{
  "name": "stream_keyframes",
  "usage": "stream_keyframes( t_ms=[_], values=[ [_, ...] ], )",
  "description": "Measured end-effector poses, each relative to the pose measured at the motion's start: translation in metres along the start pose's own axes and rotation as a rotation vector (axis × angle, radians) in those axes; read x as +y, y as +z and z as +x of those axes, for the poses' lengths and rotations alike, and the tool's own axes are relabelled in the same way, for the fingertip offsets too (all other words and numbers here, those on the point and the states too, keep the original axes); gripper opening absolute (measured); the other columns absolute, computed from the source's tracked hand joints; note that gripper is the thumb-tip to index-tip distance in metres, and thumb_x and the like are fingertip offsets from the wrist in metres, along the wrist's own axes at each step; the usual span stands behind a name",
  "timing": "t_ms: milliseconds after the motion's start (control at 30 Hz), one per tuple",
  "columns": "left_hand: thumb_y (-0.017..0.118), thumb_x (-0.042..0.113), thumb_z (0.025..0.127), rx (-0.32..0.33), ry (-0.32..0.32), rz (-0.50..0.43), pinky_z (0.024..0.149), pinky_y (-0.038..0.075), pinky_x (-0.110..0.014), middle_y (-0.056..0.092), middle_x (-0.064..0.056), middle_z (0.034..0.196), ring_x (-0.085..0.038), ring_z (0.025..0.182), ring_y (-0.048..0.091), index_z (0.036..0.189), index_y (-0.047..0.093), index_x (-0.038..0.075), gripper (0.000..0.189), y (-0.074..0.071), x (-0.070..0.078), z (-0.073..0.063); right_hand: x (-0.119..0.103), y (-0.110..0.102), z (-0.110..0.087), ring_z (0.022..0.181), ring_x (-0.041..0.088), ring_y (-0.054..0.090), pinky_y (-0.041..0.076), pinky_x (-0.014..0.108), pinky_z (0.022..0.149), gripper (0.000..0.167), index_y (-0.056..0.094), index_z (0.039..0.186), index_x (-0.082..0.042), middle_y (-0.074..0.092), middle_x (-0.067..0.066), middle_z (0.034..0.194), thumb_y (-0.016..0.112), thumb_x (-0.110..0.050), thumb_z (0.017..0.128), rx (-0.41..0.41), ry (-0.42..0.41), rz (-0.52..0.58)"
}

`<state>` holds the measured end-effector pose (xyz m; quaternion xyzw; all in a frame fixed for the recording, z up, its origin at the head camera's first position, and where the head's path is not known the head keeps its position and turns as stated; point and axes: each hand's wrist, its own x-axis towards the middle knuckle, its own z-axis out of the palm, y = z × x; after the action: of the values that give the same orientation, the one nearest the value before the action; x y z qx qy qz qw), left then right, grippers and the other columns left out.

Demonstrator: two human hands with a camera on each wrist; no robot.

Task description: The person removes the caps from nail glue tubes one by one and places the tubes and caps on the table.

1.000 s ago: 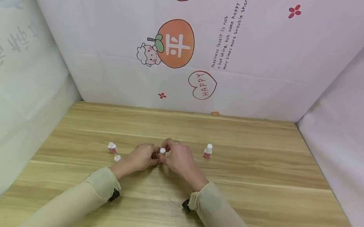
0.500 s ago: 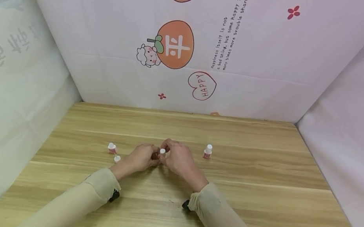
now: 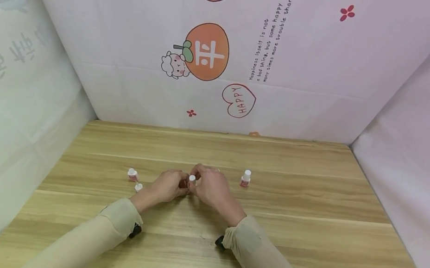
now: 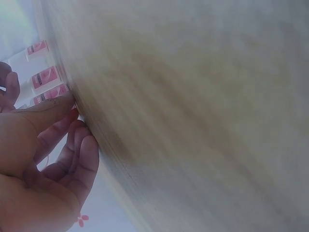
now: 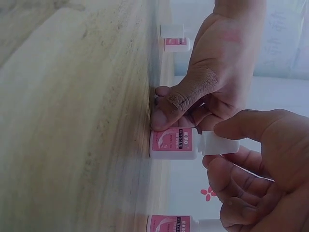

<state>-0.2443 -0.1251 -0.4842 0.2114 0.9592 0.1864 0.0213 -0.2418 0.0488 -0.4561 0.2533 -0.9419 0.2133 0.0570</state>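
My left hand [image 3: 167, 185] pinches the bottle [image 5: 174, 144] low, apparently for steadiness, while my right hand [image 3: 212, 187] grips its cap [image 5: 218, 144].

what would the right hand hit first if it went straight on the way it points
Beyond the bottle whose cap it pinches, the right hand would probably meet the left hand, just ahead in the head view; depth is uncertain.

held bottle [image 3: 192, 178]: body mostly hidden by left grip [image 3: 168, 185] and right grip [image 3: 213, 187], head view | lone bottle [image 5: 169, 224]: cut off by lower edge, right wrist view | worktop [image 4: 193, 121]: grain blurred, left wrist view
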Motion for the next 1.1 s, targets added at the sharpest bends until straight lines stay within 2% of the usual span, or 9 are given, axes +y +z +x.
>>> stream_keyframes(
  t_ms=[200, 333, 633, 900, 1100],
  values=[
    [0.076, 0.021, 0.089, -0.002, -0.006, 0.005, 0.07, 0.049, -0.032, 0.065, 0.0, 0.078, -0.013, 0.072, 0.056, 0.099, 0.069, 0.011, 0.016, -0.0005, -0.0002, 0.0008, 0.0002, 0.0007, 0.0005, 0.086, 0.017, 0.067, 0.053, 0.033, 0.076, 0.024, 0.064, 0.102, -0.019, 0.072, -0.002, 0.097, 0.076, -0.035, 0.088, -0.01, 0.023, 0.003],
    [0.076, 0.022, 0.089, 0.008, -0.002, 0.003, 0.069, 0.048, -0.032, 0.064, 0.0, 0.077, -0.013, 0.071, 0.055, 0.098, 0.069, 0.012, 0.016, -0.0011, -0.0004, 0.0016, -0.0004, -0.0003, 0.0015, 0.085, 0.016, 0.067, 0.054, 0.032, 0.075, 0.021, 0.065, 0.101, -0.018, 0.072, -0.001, 0.096, 0.075, -0.032, 0.088, -0.009, 0.032, 0.024],
    [0.077, 0.023, 0.088, 0.005, -0.003, 0.001, 0.071, 0.049, -0.033, 0.063, 0.001, 0.077, -0.012, 0.071, 0.055, 0.096, 0.069, 0.013, 0.015, -0.0008, -0.0005, 0.0014, -0.0017, -0.0011, 0.0011, 0.091, 0.019, 0.068, 0.054, 0.037, 0.081, 0.021, 0.066, 0.105, -0.018, 0.073, -0.001, 0.101, 0.074, -0.03, 0.089, -0.017, 0.016, 0.006],
    [0.076, 0.021, 0.089, -0.005, -0.015, -0.014, 0.067, 0.046, -0.03, 0.062, 0.001, 0.077, -0.013, 0.071, 0.054, 0.098, 0.069, 0.013, 0.014, 0.0001, -0.0004, 0.0002, -0.0011, 0.0004, 0.0006, 0.08, 0.014, 0.064, 0.051, 0.03, 0.07, 0.022, 0.063, 0.101, -0.019, 0.072, 0.0, 0.097, 0.074, -0.034, 0.089, -0.03, 0.052, 0.015],
    [0.077, 0.023, 0.088, 0.003, 0.0, 0.007, 0.071, 0.047, -0.032, 0.063, 0.002, 0.076, -0.012, 0.072, 0.055, 0.094, 0.068, 0.014, 0.013, 0.0005, -0.0006, 0.0005, -0.0016, 0.0, 0.0004, 0.084, 0.017, 0.066, 0.053, 0.032, 0.07, 0.02, 0.064, 0.102, -0.02, 0.073, -0.001, 0.098, 0.074, -0.03, 0.088, -0.02, 0.039, -0.009]
  ],
)
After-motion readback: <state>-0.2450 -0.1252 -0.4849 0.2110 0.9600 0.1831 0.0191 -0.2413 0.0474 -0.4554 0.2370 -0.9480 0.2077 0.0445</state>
